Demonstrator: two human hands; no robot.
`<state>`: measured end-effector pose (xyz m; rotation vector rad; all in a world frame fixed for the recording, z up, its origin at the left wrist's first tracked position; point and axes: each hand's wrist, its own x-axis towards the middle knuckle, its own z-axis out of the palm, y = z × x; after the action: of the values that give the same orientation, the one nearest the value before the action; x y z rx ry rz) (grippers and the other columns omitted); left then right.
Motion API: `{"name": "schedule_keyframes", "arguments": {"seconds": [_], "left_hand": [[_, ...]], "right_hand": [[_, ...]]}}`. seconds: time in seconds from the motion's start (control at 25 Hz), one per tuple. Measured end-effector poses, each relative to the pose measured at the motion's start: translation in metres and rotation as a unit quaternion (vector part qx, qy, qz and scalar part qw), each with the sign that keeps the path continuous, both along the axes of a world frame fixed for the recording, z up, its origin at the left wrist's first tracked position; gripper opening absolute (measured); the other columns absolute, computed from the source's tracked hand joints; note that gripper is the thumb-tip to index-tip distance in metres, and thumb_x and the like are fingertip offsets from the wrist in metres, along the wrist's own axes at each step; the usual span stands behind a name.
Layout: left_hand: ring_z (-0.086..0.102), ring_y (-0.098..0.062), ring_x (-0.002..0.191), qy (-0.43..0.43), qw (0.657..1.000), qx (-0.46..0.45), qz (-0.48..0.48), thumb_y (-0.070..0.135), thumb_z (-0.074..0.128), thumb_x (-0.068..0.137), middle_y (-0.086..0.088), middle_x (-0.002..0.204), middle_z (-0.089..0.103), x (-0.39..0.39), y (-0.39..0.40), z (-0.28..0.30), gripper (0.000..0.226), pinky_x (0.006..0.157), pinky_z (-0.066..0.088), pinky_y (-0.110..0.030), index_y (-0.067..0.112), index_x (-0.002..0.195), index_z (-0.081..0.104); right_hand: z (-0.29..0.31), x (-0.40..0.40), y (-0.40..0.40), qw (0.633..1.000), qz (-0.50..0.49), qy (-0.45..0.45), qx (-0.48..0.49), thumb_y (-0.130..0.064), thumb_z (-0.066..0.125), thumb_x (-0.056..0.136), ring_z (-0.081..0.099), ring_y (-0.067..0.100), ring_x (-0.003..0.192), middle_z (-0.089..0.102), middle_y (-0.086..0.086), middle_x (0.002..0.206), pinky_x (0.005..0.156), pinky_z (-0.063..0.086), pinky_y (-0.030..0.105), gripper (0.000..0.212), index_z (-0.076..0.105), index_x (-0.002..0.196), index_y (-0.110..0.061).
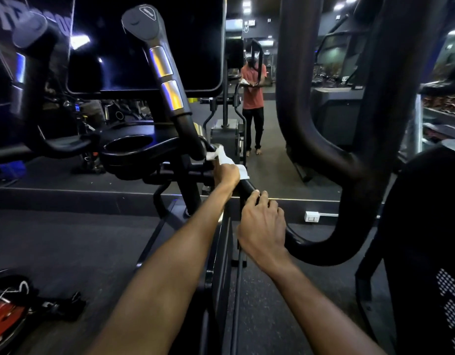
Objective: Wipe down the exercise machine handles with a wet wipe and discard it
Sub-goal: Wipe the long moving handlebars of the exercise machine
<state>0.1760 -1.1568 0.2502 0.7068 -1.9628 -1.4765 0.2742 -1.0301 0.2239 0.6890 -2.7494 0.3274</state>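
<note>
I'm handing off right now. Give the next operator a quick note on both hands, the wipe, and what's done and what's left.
Left hand: closed around the black handle bar, pressing the white wet wipe onto it.
Right hand: gripping the same bar lower down, bare, steadying it.
Done: wiping is underway on this low bar; how much is already clean cannot be told.
Left: finish this bar, wipe the upright handle with silver sensor bands, then discard the wipe. No bin is in view.
</note>
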Motion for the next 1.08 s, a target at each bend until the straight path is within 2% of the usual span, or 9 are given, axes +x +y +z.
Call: {"name": "schedule_keyframes", "arguments": {"seconds": [0.12, 0.16, 0.24, 0.32, 0.36, 0.52, 0.68, 0.88, 1.08], "left_hand": [[0.056, -0.032, 0.101, 0.027, 0.998, -0.064, 0.012, -0.007, 0.045, 0.084, -0.025, 0.120, 0.056, -0.011, -0.012, -0.011, 0.055, 0.097, 0.050, -0.045, 0.007, 0.137, 0.044], [0.052, -0.035, 0.102, 0.000, 0.999, -0.045, 0.007, -0.001, 0.045, 0.088, -0.021, 0.116, 0.056, -0.016, -0.015, -0.014, 0.043, 0.101, 0.047, -0.048, 0.005, 0.130, 0.050], [0.054, -0.018, 0.087, -0.029, 0.999, 0.034, -0.011, 0.009, 0.036, 0.099, -0.001, 0.089, 0.056, -0.020, -0.021, -0.014, 0.016, 0.089, 0.054, -0.030, 0.010, 0.101, 0.052], [0.051, 0.002, 0.059, 0.058, 0.998, 0.025, 0.000, 0.002, 0.030, 0.103, 0.009, 0.071, 0.052, -0.027, -0.029, -0.014, 0.026, 0.059, 0.046, -0.013, 0.019, 0.086, 0.040], [0.048, 0.001, 0.052, 0.102, 0.994, -0.005, 0.034, -0.001, 0.030, 0.103, 0.004, 0.069, 0.049, -0.027, -0.032, -0.014, 0.030, 0.053, 0.043, -0.014, 0.022, 0.085, 0.039], [0.051, -0.023, 0.096, 0.144, 0.985, 0.088, 0.020, -0.005, 0.038, 0.093, -0.014, 0.106, 0.054, -0.038, -0.048, -0.011, 0.026, 0.084, 0.042, -0.026, 0.006, 0.112, 0.052], [0.051, -0.009, 0.062, 0.091, 0.983, 0.158, 0.011, 0.003, 0.041, 0.099, 0.004, 0.074, 0.045, -0.046, -0.063, -0.007, 0.032, 0.050, 0.040, -0.011, 0.022, 0.074, 0.045], [0.053, -0.014, 0.078, 0.063, 0.954, 0.292, -0.009, 0.028, 0.037, 0.100, 0.003, 0.088, 0.053, -0.037, -0.062, -0.009, 0.019, 0.095, 0.050, -0.041, 0.026, 0.085, 0.049], [0.058, -0.021, 0.067, 0.154, 0.952, 0.259, -0.058, 0.005, 0.053, 0.069, -0.003, 0.067, 0.065, 0.008, -0.008, -0.018, 0.010, 0.057, 0.052, -0.025, 0.008, 0.076, 0.059]], "right_hand": [[0.000, -0.012, -0.007, 1.000, 0.000, -0.002, 0.000, -0.013, 0.046, 0.093, 0.050, 0.037, 0.127, 0.041, 0.025, 0.149, 0.103, 0.045, 0.044, 0.066, 0.023, 0.152, 0.004], [0.001, -0.015, -0.008, 1.000, 0.001, -0.001, 0.000, -0.013, 0.045, 0.094, 0.051, 0.037, 0.126, 0.043, 0.024, 0.147, 0.102, 0.045, 0.043, 0.065, 0.022, 0.152, 0.004], [0.000, -0.020, -0.010, 1.000, 0.004, 0.003, 0.001, -0.012, 0.044, 0.095, 0.053, 0.036, 0.123, 0.046, 0.023, 0.144, 0.100, 0.047, 0.042, 0.063, 0.022, 0.152, 0.004], [0.000, -0.023, -0.012, 1.000, 0.009, 0.001, 0.001, -0.011, 0.044, 0.095, 0.055, 0.034, 0.119, 0.049, 0.021, 0.140, 0.097, 0.049, 0.041, 0.063, 0.021, 0.152, 0.005], [0.000, -0.024, -0.012, 1.000, 0.011, 0.002, 0.002, -0.011, 0.045, 0.094, 0.056, 0.034, 0.118, 0.050, 0.020, 0.139, 0.096, 0.049, 0.040, 0.064, 0.021, 0.152, 0.004], [-0.001, -0.027, -0.012, 1.000, 0.017, 0.013, 0.003, -0.012, 0.042, 0.096, 0.057, 0.034, 0.115, 0.052, 0.020, 0.137, 0.091, 0.050, 0.041, 0.062, 0.021, 0.152, 0.004], [-0.005, -0.027, -0.011, 0.999, 0.019, 0.038, 0.018, -0.012, 0.039, 0.098, 0.058, 0.034, 0.113, 0.052, 0.022, 0.136, 0.089, 0.052, 0.042, 0.059, 0.020, 0.152, 0.005], [-0.007, -0.030, -0.013, 0.998, 0.019, 0.063, 0.025, -0.012, 0.039, 0.097, 0.060, 0.034, 0.108, 0.054, 0.022, 0.130, 0.086, 0.052, 0.041, 0.059, 0.022, 0.151, 0.006], [0.000, -0.025, -0.011, 0.995, 0.039, 0.041, -0.078, -0.010, 0.043, 0.091, 0.061, 0.032, 0.104, 0.061, 0.015, 0.122, 0.085, 0.050, 0.039, 0.050, 0.043, 0.140, 0.001]]}}
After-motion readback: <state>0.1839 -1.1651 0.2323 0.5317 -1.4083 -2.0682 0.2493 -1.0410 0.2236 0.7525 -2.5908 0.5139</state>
